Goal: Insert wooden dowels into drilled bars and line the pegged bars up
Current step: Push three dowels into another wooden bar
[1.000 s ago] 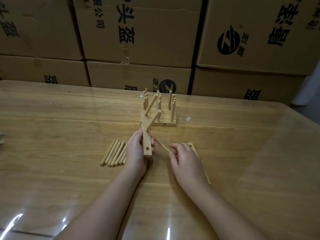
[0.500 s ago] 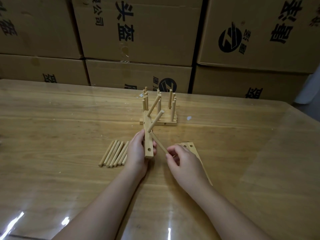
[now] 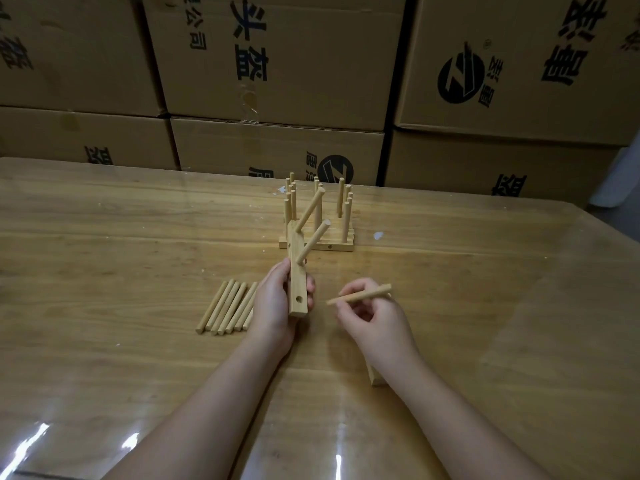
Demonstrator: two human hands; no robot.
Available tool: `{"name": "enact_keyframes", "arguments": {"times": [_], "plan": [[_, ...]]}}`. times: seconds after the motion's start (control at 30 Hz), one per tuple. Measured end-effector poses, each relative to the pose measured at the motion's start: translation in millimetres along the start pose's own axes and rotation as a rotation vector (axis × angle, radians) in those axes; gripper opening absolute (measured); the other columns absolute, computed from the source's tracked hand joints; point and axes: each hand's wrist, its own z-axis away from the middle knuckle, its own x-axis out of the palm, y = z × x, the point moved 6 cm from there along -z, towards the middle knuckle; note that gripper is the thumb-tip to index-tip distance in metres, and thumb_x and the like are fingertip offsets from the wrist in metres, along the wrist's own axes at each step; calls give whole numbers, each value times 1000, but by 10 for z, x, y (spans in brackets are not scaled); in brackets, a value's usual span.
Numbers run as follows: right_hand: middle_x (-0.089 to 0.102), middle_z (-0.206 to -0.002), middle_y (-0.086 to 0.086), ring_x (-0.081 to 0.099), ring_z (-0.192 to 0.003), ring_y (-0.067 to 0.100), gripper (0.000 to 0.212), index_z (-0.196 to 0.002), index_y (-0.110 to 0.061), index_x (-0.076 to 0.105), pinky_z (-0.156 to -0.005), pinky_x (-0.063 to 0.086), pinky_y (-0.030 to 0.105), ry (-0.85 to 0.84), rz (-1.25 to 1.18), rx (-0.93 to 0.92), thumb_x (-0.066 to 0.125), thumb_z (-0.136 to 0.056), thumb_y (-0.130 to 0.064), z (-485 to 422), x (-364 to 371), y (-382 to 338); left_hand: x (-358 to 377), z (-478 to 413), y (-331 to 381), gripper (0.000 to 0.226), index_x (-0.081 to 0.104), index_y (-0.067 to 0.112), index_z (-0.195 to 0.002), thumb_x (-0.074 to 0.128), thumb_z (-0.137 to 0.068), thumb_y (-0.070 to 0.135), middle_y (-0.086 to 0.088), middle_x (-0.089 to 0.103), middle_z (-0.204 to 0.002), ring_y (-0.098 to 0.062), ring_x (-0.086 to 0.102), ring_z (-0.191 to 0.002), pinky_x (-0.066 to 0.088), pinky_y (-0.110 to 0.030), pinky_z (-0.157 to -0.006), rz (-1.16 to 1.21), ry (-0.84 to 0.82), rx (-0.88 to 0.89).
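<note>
**Item, held:** drilled bar (image 3: 297, 271), raised off the surface (image 3: 138, 244) and tilted away. The left hand (image 3: 273, 306) grips its lower half, fingers wrapped round it. Two fitted dowels (image 3: 310, 210) slant up and to the right from its upper part. One empty hole (image 3: 299, 300) shows near the lower end.

**Item, held:** loose dowel (image 3: 360, 294), pinched in the curled fingers of the right hand (image 3: 377, 323). It lies nearly level, pointing left, just beside the bar but not touching it.

**Stock:** spare dowels (image 3: 227, 306) in a row left of the left hand. The end of a spare bar (image 3: 375, 380) shows under the right wrist.

**Finished:** pegged bars (image 3: 317, 243) lined up at the far middle of the surface.

**Risks:**
- The dowel may meet the hole askew and jam or skid off the rim, since the bar is held in the air by one hand.
- A hard push could swing the bar's top into the finished row close behind it.

**Change:** half a second ago the dowel slanted steeply with its tip against the bar. It has since drawn back to the right and levelled out. The spare bars, then visible beyond the right hand, are now mostly covered.
</note>
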Motion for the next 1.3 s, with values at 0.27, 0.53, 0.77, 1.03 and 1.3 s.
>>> {"name": "enact_keyframes", "arguments": {"times": [0.27, 0.53, 0.77, 1.03, 1.3], "plan": [[73, -80, 1, 69, -77, 12, 10, -88, -15, 66, -69, 55, 25, -147, -294, -66, 64, -86, -5, 44, 15, -148, 49, 36, 16, 33, 55, 5, -103, 34, -101, 30, -5, 50, -52, -18, 41, -44, 35, -25, -41, -85, -96, 27], [74, -74, 3, 70, -70, 16, 22, -86, -15, 68, -61, 51, 23, -102, -382, 17, 60, -81, -35, 52, -21, -111, 63, 48, 18, 31, 56, 10, -85, 37, -101, 28, -3, 51, -50, -14, 44, -42, 37, -21, -40, -107, -100, 43], [74, -84, -2, 69, -77, 8, 22, -90, -22, 73, -65, 49, 14, -176, -318, -37, 61, -87, -3, 40, -6, -144, 73, 75, -18, 28, 58, 10, -89, 40, -100, 29, -3, 55, -56, -15, 52, -46, 44, -23, -44, -45, -113, -46], [71, -88, -2, 65, -88, 21, 27, -82, -32, 73, -81, 53, 36, -256, -213, -49, 62, -84, -7, 47, 29, -118, 123, 114, 9, 27, 53, 7, -94, 37, -101, 27, -7, 52, -56, -18, 49, -43, 43, -26, -43, -81, -130, -30], [59, -75, -8, 55, -64, 3, 26, -100, -36, 49, -58, 45, 23, -174, 135, -42, 52, -81, -54, 69, 122, -49, 19, 72, 30, 32, 55, 7, -97, 31, -103, 27, 3, 61, -53, -6, 54, -48, 44, -17, -51, -362, 87, 109]]}}
